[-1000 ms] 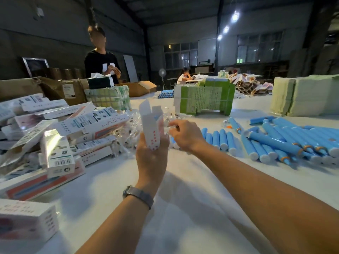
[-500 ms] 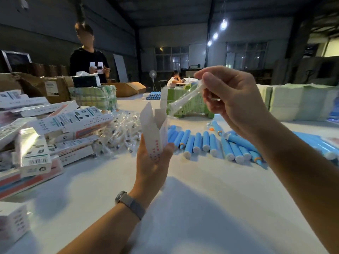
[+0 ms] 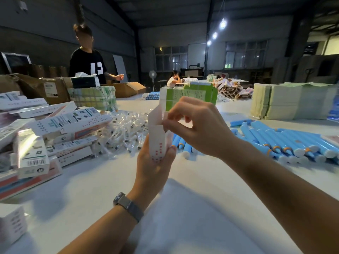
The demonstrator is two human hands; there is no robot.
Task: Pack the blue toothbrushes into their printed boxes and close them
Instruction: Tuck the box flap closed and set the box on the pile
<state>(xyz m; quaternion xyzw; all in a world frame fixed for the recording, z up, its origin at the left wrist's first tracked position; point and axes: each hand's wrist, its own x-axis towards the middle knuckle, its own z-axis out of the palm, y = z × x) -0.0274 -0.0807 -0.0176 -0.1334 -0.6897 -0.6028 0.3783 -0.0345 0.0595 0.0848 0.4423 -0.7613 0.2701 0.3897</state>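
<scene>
Since the earlier frame, the right hand [image 3: 200, 127] has come down from upper centre to the open mouth of the printed box [image 3: 157, 138], and the clear-wrapped piece it carried aloft no longer shows. Left hand [image 3: 156, 162] grips the box from below at centre frame, fingers curled round its lower half. Box long axis stands near vertical, open end up, top flap raised toward the upper left. Right fingertips [image 3: 166, 123] pinch at the box mouth; what they hold cannot be told. Red characters run down the box's near face, too blurred to read. Blue toothbrushes [image 3: 286, 142] lie on the bench [image 3: 201, 208] at right of frame, long axes running from upper left to lower right, white ends toward the camera. Finished boxes [image 3: 55, 129] are heaped at left, bearing a barcode and small illegible print.
</scene>
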